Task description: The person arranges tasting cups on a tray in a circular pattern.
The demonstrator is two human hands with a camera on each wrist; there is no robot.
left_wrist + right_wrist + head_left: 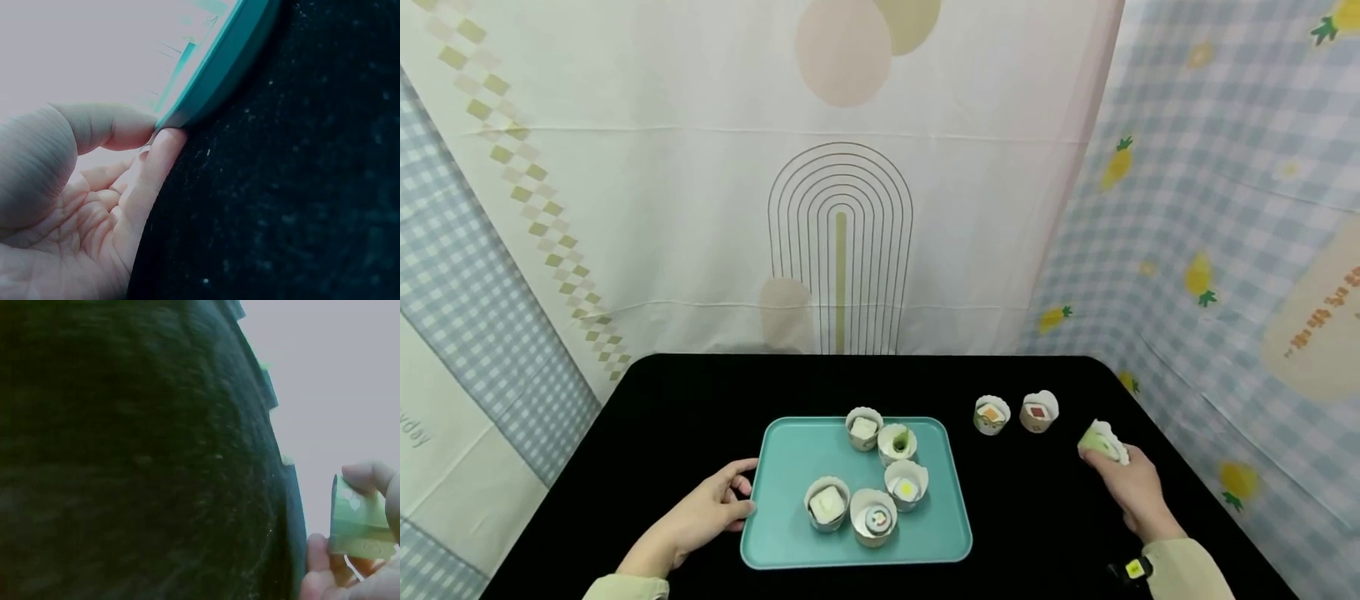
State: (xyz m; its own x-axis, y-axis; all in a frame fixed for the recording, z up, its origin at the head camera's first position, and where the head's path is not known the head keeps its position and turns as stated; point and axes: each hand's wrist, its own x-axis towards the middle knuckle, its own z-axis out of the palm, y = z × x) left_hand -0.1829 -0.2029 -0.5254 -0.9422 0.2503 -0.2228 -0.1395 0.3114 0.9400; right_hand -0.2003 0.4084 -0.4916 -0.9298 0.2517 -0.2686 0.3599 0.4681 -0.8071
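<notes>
At the left edge of a teal tray [790, 546], my left hand [703, 512] pinches the rim; thumb and fingertip [170, 140] meet at it in the left wrist view. Over the right side of the table, my right hand [1131, 483] grips a green paper baking cup [1101, 442], tipped on its side. The right wrist view has this green cup [359, 525] between thumb and fingers at the lower right. Several paper cups stand on the tray, among them one with a sushi-like round [877, 520] and one with a white block [827, 504].
Two more paper cups, one with an orange-topped piece [991, 415] and one with a dark red-topped piece [1038, 412], stand on the black table [700, 408] right of the tray. Patterned curtains [700, 208] hang behind and beside the table.
</notes>
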